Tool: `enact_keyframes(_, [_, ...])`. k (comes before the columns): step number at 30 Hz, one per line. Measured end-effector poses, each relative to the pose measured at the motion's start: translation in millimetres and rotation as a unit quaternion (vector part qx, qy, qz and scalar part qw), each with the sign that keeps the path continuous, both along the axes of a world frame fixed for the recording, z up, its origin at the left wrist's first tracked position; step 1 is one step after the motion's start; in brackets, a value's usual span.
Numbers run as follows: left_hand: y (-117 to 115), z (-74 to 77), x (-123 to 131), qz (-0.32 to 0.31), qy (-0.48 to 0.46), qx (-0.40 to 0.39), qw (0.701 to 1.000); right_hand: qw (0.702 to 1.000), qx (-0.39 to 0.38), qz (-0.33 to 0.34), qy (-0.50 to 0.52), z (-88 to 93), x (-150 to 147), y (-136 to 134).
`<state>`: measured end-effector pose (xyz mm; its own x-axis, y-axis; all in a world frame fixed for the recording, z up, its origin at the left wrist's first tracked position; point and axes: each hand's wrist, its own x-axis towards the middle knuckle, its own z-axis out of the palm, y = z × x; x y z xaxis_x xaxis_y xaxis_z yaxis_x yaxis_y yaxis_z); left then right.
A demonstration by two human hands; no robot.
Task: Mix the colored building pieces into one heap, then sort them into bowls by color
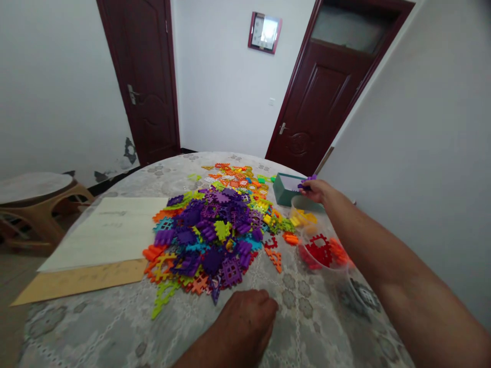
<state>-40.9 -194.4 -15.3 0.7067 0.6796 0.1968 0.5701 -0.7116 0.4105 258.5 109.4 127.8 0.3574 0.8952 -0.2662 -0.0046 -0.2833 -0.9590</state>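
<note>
My right hand [315, 193] is stretched far out to the right, its fingers pinched on a purple plastic building piece [308, 180]. That piece is above the rim of a teal box [284, 193]. My left hand [249, 313] rests on the table near its front, curled into a fist with the back up; whatever may be in it is hidden. Just beyond this fist spreads a large heap of interlocking plastic building pieces [215, 225], mostly purple, with lime, orange, blue and yellow ones among them.
Beneath my right forearm stand a clear tub with yellow pieces [303, 219] and another with red pieces [319, 250]; a further clear container [364, 296] is nearer. White paper [103, 230] and a tan sheet [84, 280] lie left. A stool [34, 189] stands beyond the table edge.
</note>
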Motion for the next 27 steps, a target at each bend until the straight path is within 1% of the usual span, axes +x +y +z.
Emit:
enact_keyframes(3, [-0.5,-1.4,0.4,0.001,-0.007,0.008,1.000,0.999,-0.031,-0.014,-0.002,-4.5,-1.5,17.7])
enact_keyframes(6, [-0.5,-2.4,0.8,-0.001,-0.004,0.015,1.000,0.999,-0.041,-0.020,0.000,-7.6,-3.7,23.8])
enact_keyframes(9, [0.0,-2.0,0.9,-0.001,-0.005,0.014,1.000,0.999,-0.040,-0.029,-0.002,-7.8,-5.6,19.6])
enact_keyframes(13, [0.8,2.5,1.9,-0.003,0.011,0.018,1.000,0.999,-0.010,-0.027,-0.016,-1.5,-16.4,3.5])
enact_keyframes(16, [1.2,7.6,1.9,-0.013,0.017,0.024,0.999,1.000,0.023,0.010,-0.017,5.0,-38.4,-16.3])
enact_keyframes(17, [1.1,9.3,1.5,-0.018,0.016,0.026,0.999,0.999,0.032,0.036,-0.014,6.0,-48.7,-26.3])
enact_keyframes(18, [0.7,11.0,0.9,-0.023,0.013,0.028,0.999,0.996,0.039,0.077,-0.015,5.7,-60.3,-38.7])
enact_keyframes(19, [0.1,12.6,0.3,-0.029,0.009,0.031,0.999,0.990,0.044,0.132,-0.027,3.9,-72.7,-54.0])
enact_keyframes(20, [-0.9,14.2,-0.2,-0.038,0.004,0.036,0.999,0.975,0.052,0.207,-0.052,0.1,-85.6,-72.1])
enact_keyframes(21, [-2.1,15.6,-0.5,-0.046,-0.003,0.042,0.998,0.950,0.061,0.291,-0.098,-5.7,-98.6,-92.4])
enact_keyframes(22, [-3.6,16.9,-0.4,-0.055,-0.012,0.051,0.997,0.911,0.077,0.372,-0.158,-13.5,-111.4,-114.0])
enact_keyframes(23, [-5.2,18.1,0.1,-0.063,-0.023,0.062,0.996,0.864,0.107,0.438,-0.223,-23.3,-123.5,-136.0])
enact_keyframes(24, [-7.0,19.2,1.0,-0.069,-0.036,0.074,0.994,0.816,0.161,0.478,-0.282,-34.5,-134.7,-157.0])
enact_keyframes(25, [-8.8,20.5,2.1,-0.073,-0.050,0.088,0.992,0.776,0.224,0.487,-0.333,-46.8,-144.8,-176.0])
enact_keyframes(26, [-10.7,22.0,3.4,-0.076,-0.064,0.101,0.990,0.745,0.271,0.481,-0.374,-59.3,-153.7,-192.1])
enact_keyframes(27, [-12.6,23.7,4.6,-0.080,-0.076,0.115,0.987,0.725,0.297,0.470,-0.408,-71.6,-161.2,-205.0])
